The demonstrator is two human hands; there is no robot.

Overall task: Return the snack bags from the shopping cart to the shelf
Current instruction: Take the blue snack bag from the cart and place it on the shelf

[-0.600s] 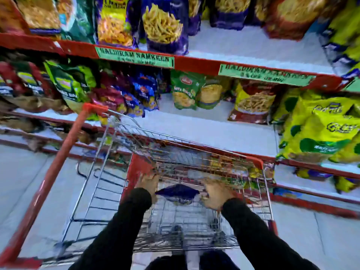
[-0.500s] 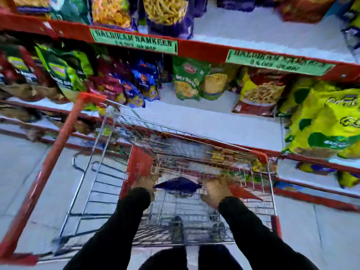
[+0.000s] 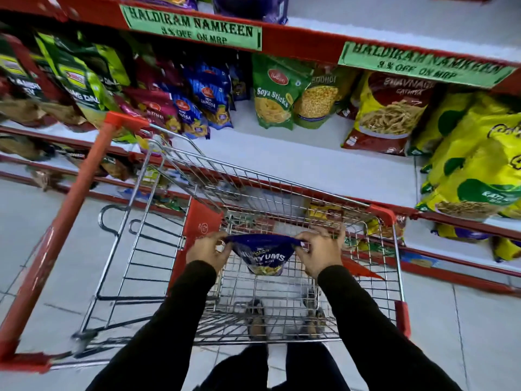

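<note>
A dark blue snack bag (image 3: 265, 256) hangs inside the wire shopping cart (image 3: 375, 277), held by its top edge at both corners. My left hand (image 3: 207, 249) pinches the left corner and my right hand (image 3: 317, 251) pinches the right corner. The bag's printed front faces me. Beyond the cart is the white shelf (image 3: 282, 162) with red edging, and a bare stretch of it lies in front of the green Soya Sticks bag (image 3: 272, 94).
Blue Mini Samosa bags (image 3: 203, 108) and green bags (image 3: 81, 80) fill the shelf's left. Red-and-yellow bags (image 3: 392, 114) and big yellow bags (image 3: 473, 165) fill the right. The cart's red handle bar (image 3: 64, 218) slants down the left. Lower shelves hold more packets.
Both hands have raised the blue bag higher in the cart, so its front now shows. The view has dropped and moved closer to the middle shelf.
</note>
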